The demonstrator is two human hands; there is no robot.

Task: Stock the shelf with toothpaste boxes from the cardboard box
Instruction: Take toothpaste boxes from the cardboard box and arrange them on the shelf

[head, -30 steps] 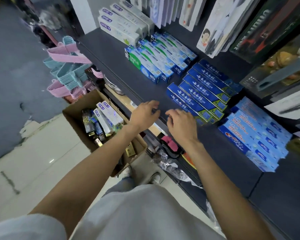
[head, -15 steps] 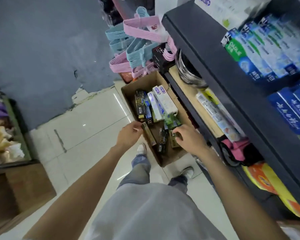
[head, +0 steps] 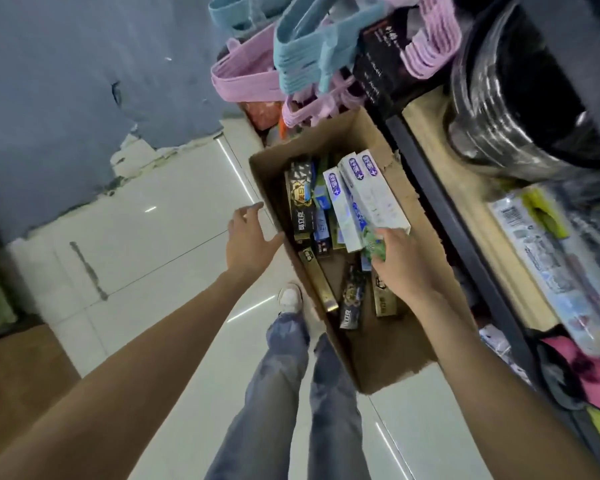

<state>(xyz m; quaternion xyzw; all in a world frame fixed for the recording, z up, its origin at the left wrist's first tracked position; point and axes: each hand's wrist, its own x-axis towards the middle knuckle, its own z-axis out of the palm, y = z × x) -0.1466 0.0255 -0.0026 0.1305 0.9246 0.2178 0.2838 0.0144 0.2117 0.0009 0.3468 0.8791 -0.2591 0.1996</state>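
The cardboard box [head: 388,344] stands open on the tiled floor [head: 160,237], against the foot of the shelf unit [head: 440,188]. Inside it lie toothpaste boxes in several liveries: three white boxes [head: 361,195] leaning together at the far right, dark boxes [head: 302,202] along the left wall, and gold-and-black boxes [head: 317,278] loose on the bottom nearer the person.

The right hand [head: 400,261] is down inside the box, at the near ends of the white boxes. Its fingers are curled onto a green-patterned box [head: 373,242] lying just under those white boxes; the hand covers most of it, and how firm the grip is cannot be told.

The left hand [head: 248,237] is outside the box, just beside its left wall, released, with fingers extended and the thumb near the cardboard edge. Whether it touches the wall cannot be determined. It holds nothing.

Pink and blue hangers [head: 291,53] hang beyond the far end of the box. One shoe [head: 290,299] stands on the floor next to the box's left wall.
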